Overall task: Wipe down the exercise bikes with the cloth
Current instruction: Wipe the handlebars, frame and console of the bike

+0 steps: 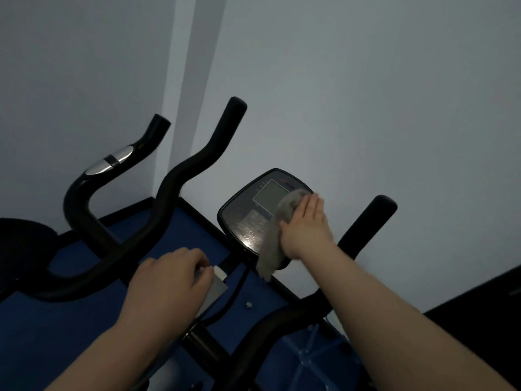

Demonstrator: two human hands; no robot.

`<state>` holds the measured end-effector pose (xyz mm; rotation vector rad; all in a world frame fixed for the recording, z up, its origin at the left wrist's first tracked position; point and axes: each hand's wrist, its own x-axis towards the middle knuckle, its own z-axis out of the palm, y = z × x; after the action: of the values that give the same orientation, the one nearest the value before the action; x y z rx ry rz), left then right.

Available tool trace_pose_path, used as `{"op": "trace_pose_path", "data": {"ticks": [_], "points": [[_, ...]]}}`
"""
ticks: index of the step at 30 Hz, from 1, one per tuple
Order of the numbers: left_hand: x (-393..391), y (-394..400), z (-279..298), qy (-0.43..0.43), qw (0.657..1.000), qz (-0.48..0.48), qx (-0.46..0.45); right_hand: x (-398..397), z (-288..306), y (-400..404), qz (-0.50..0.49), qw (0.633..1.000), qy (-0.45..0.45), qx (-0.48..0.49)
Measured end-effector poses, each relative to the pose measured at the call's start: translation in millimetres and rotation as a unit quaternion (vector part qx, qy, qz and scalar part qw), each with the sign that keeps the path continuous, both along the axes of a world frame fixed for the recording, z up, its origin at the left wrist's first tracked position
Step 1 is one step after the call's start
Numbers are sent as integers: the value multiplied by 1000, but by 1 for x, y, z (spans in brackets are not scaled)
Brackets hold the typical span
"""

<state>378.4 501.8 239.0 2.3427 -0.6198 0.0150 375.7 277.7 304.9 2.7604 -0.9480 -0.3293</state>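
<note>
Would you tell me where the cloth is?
In the head view, right of centre: the grey cloth lies on the bike console, under the right hand.

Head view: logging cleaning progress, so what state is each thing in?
cloth, pressed flat on the console's right side, end hanging off.
console, screen blank, lower face glistening.
right hand, fingers straight, pressing the cloth.
left hand, curled round a pale object.
handlebars, bare, no cloth on them.

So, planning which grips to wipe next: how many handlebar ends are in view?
3 handlebar ends: one far left, one left of the console, one right of it. Others may be hidden.
</note>
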Motion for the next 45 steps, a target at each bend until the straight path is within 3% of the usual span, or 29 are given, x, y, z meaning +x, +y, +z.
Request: {"op": "trace_pose_path", "data": {"ticks": [5, 9, 11, 16, 20, 23, 25, 27, 31, 34, 36, 38, 40, 43, 45], "points": [[1, 0, -3, -15, 1000, 10, -5, 57, 6, 3, 39, 995, -88, 13], [2, 0, -3, -17, 1000, 10, -1, 34, -26, 50, 193, 981, -25, 11], [1, 1, -2, -14, 1000, 5, 3, 0, -36, 51, 220, 975, 31, -8], [1, 1, -1, -4, 1000, 2, 5, -21, -14, 12, -2, 999, 46, -23], [-1, -1, 0, -6, 1000, 17, 2, 29, -8, -1, -90, 987, -116, 67], [0, 0, 0, -5, 1000, 21, 5, 60, -8, -3, -102, 968, -223, 56], [0, 0, -1, -4, 1000, 18, 4, 64, -14, 0, -78, 966, -245, 29], [0, 0, -1, -7, 1000, 24, 6, 57, -26, 12, -19, 975, -222, 9], [-2, 0, 1, -5, 1000, 29, 12, 26, -55, 38, 204, 973, -110, 18], [-2, 0, 3, -1, 1000, 26, 7, 20, -38, 20, 274, 961, -24, 12], [-1, 0, 4, 3, 1000, 26, 2, 18, -28, 14, 283, 958, -29, 29], [-1, 0, 5, 5, 1000, 26, 3, 16, -25, 23, 264, 959, -89, 44], [0, 0, 5, 2, 1000, 19, 6, 18, -24, 42, 241, 961, -132, 5], [1, 1, 6, 1, 1000, 11, -8, 21, -20, 61, 201, 969, -143, -19], [0, 1, 8, 3, 999, 8, -32, 15, -16, 68, 168, 977, -129, 37]]}}
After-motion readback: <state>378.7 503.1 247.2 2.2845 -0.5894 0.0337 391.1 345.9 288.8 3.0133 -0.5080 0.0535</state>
